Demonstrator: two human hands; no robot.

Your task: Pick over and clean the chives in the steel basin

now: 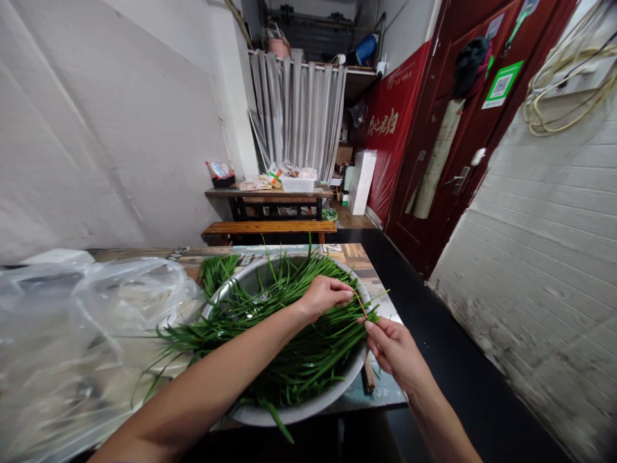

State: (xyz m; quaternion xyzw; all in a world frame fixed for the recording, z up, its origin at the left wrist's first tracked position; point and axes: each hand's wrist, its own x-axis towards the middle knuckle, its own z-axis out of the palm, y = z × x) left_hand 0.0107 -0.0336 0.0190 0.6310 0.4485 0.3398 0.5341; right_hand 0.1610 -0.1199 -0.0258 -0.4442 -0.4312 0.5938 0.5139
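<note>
**Hands in the green chives**

Left hand (pixel 324 296) reached across the big metal bowl (pixel 308 402), fingers curled and pinching a bunch of green chives (pixel 289 334) near the right rim. Right hand (pixel 393 350) just beside it, nearer and to the right, fingers pressed together on the chive tips and on a thin yellowish stalk (pixel 360 302) running up between both hands. Chives piled in the bowl, long leaves hanging over the left rim and the near rim. Bowl sat on the near bench (pixel 359 257), at its right end. Clear plastic bag (pixel 87 328) lay left of the bowl, touching the leaves. Far away, another bench (pixel 270 191) with packets and a white tub (pixel 297 184) on top. Grey curtain (pixel 299 109) behind that. Red door (pixel 453 128) on the right, white brick wall (pixel 544 257) nearer.
</note>
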